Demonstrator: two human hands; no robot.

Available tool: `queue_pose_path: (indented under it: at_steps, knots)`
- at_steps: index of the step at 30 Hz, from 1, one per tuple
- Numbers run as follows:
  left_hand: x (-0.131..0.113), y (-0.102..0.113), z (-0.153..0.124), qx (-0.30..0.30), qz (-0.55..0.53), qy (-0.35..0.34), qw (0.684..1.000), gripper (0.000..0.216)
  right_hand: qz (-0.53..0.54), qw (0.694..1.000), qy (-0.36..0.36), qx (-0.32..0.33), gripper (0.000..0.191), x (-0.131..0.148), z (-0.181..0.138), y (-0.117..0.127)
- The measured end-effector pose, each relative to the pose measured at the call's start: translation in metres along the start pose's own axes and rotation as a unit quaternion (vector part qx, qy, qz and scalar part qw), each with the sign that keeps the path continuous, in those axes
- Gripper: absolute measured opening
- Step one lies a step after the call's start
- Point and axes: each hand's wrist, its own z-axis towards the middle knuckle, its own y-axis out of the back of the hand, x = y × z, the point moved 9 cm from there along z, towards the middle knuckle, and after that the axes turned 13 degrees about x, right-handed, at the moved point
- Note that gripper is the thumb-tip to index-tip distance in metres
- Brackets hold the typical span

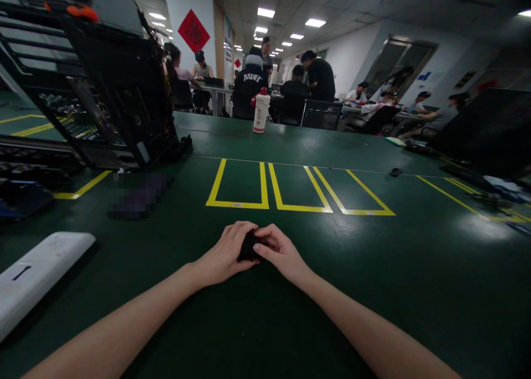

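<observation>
My left hand and my right hand meet at the middle of the green table, close to me. Both hands are closed around a small black object held between them. Most of the object is hidden by my fingers, so I cannot make out what it is. Both forearms rest low over the table surface.
Three yellow taped rectangles lie just beyond my hands. A black open machine frame stands at the far left, a white flat device at the near left. A white and red bottle stands further back. People sit at tables behind.
</observation>
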Motion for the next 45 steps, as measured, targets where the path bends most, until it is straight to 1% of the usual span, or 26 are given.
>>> queue_pose_path:
  at_steps: [2, 6, 10, 14, 18, 22, 26, 31, 37, 41, 45]
  knots:
    - [-0.0002, 0.0005, 0.0002, -0.003, 0.001, 0.0, 1.0, 0.056, -0.004, 1.0, -0.001, -0.005, 0.019, 0.0, 0.0007, 0.0005]
    - [0.0, 0.0005, 0.0007, -0.001, 0.002, 0.004, 1.0, 0.054, -0.023, 0.999, -0.015, -0.017, 0.027, -0.0015, 0.0014, 0.0037]
    - [0.0003, 0.0009, 0.0001, -0.005, 0.007, -0.001, 1.0, 0.054, -0.015, 0.999, -0.022, 0.017, 0.025, -0.0039, 0.0018, 0.0019]
    - [0.0021, -0.0001, -0.0001, -0.001, 0.009, 0.003, 1.0, 0.055, 0.01, 0.999, -0.015, 0.039, 0.031, -0.0046, 0.0016, 0.0007]
    - [0.0006, 0.0013, -0.0001, -0.007, 0.011, -0.003, 1.0, 0.056, 0.016, 1.0, -0.001, 0.018, 0.021, -0.0041, 0.0029, 0.0034]
    - [-0.0005, 0.0016, -0.0001, -0.007, 0.016, -0.004, 1.0, 0.055, -0.014, 1.0, -0.004, -0.003, 0.025, -0.0045, 0.0042, 0.0052]
    - [0.001, 0.0003, -0.0001, -0.002, 0.009, 0.0, 1.0, 0.055, -0.033, 0.999, -0.016, 0.007, 0.027, -0.0038, 0.0036, 0.0036]
    - [0.0013, 0.0, -0.0001, -0.001, 0.009, 0.002, 1.0, 0.056, -0.015, 0.999, -0.014, 0.034, 0.029, -0.0017, 0.0005, -0.001]
    - [-0.0013, 0.0018, -0.0011, -0.003, 0.003, -0.003, 1.0, 0.055, -0.014, 1.0, -0.017, 0.009, 0.021, -0.0018, 0.0012, 0.0017]
    - [-0.0006, 0.0017, -0.0008, -0.001, 0.001, -0.001, 1.0, 0.055, -0.031, 0.999, -0.021, -0.008, 0.025, -0.0004, 0.0015, 0.0036]
    - [0.0, 0.0016, -0.0004, -0.003, 0.001, 0.002, 1.0, 0.055, -0.026, 0.999, -0.028, 0.012, 0.027, -0.0022, 0.0018, 0.0016]
